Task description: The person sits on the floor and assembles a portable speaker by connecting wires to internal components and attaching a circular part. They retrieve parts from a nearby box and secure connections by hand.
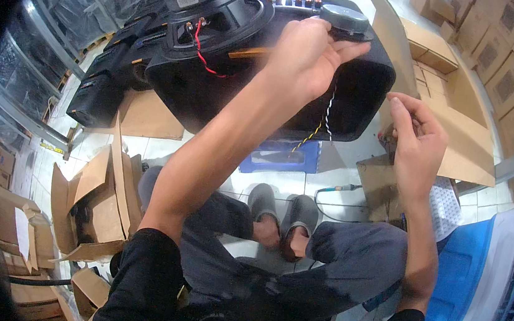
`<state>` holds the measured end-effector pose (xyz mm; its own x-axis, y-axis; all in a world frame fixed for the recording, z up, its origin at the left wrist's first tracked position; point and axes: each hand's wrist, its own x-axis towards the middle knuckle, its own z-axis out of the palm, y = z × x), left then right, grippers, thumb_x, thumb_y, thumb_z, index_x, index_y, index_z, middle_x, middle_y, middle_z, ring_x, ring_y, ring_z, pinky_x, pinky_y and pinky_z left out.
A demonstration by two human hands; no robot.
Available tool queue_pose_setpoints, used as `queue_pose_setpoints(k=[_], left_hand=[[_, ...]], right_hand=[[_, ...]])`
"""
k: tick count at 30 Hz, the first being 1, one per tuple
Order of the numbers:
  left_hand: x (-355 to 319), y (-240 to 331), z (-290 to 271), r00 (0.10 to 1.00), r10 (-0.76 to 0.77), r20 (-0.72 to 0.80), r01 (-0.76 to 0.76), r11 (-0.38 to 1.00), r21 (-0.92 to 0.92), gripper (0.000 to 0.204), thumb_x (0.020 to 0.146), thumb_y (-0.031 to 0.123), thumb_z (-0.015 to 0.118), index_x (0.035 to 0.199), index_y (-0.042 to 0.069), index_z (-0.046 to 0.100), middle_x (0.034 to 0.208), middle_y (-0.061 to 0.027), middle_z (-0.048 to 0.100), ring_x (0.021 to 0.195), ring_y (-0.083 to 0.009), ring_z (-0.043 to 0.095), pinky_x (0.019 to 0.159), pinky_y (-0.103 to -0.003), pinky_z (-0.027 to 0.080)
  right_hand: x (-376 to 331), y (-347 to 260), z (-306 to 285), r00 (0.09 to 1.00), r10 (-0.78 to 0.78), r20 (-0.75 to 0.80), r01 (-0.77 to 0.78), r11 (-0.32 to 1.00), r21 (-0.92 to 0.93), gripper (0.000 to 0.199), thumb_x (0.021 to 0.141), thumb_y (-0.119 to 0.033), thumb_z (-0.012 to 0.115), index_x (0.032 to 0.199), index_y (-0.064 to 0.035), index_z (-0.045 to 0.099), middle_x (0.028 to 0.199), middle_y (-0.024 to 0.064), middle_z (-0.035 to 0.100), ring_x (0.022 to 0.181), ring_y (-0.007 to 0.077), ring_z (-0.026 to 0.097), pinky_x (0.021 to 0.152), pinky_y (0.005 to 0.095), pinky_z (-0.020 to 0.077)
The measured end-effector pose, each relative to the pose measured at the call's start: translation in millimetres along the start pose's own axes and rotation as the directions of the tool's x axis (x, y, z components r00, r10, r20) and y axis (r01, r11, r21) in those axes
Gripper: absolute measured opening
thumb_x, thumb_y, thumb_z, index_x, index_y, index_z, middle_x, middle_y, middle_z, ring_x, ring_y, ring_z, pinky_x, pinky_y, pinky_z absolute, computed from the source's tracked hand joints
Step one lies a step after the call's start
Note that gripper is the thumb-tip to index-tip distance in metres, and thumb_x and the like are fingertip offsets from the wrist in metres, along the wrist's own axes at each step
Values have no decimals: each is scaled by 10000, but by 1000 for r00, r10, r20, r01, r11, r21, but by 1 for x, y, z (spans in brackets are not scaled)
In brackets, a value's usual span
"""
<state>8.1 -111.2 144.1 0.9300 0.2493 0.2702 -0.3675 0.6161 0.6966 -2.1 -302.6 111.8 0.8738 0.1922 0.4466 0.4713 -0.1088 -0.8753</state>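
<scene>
My left hand [310,56] reaches over a black speaker cabinet [244,106], its fingers closed around the near side of a round grey speaker driver [346,19] at the cabinet's far right edge. To the right of the cabinet, my right hand [421,137] is raised with fingertips pinched together; what they hold, if anything, is too small to make out. A large black woofer [213,12] with red wires [202,54] lies on the cabinet's upper left. White-and-black twisted wires [329,112] and yellow-and-black ones [309,138] hang below my left wrist.
Under the cabinet shows a blue plastic stool [282,158]. Several small screws [295,3] line a strip beside the driver. An open carton [93,196] stands at left, a larger carton [461,129] at right. A cable with a connector [345,188] lies near my feet.
</scene>
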Motion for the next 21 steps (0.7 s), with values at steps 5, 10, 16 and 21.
queue_pose_setpoints(k=[5, 10, 16, 21], left_hand=[[9, -9, -5, 997, -24, -73, 20, 998, -58, 336, 1048, 31, 283, 1292, -155, 418, 1328, -313, 506, 1246, -467, 523, 1090, -630, 439], [14, -2, -7, 997, -1, -73, 10, 993, 113, 334, 1075, 79, 315, 1259, -164, 452, 1250, -314, 568, 1140, -489, 617, 1015, -591, 542], [9, 13, -7, 996, -39, -76, 65, 924, 377, 380, 1108, 147, 347, 1249, -191, 448, 1211, -345, 591, 1074, -492, 666, 967, -542, 594], [-1, 21, -7, 983, -153, -103, 182, 887, 424, 361, 1089, 124, 384, 1201, -201, 494, 1180, -403, 608, 1044, -470, 690, 959, -505, 600]], right_hand=[[4, 22, 2, 982, 32, 184, -13, 994, -107, 212, 948, -111, 683, 1047, 69, 735, 833, 76, 720, 753, 92, 630, 684, 250, 489], [13, 69, 14, 854, 232, 466, 15, 884, -467, 303, 915, -130, 685, 1099, 109, 700, 969, 247, 741, 910, 326, 737, 825, 366, 553], [-3, 124, 43, 813, 255, 523, 12, 892, -453, 199, 891, -52, 690, 1019, 98, 722, 948, 213, 755, 894, 203, 723, 814, 324, 549], [1, 134, 47, 745, 369, 555, -85, 879, -470, 137, 911, -20, 662, 922, 110, 703, 845, 134, 736, 813, 160, 687, 752, 303, 539]])
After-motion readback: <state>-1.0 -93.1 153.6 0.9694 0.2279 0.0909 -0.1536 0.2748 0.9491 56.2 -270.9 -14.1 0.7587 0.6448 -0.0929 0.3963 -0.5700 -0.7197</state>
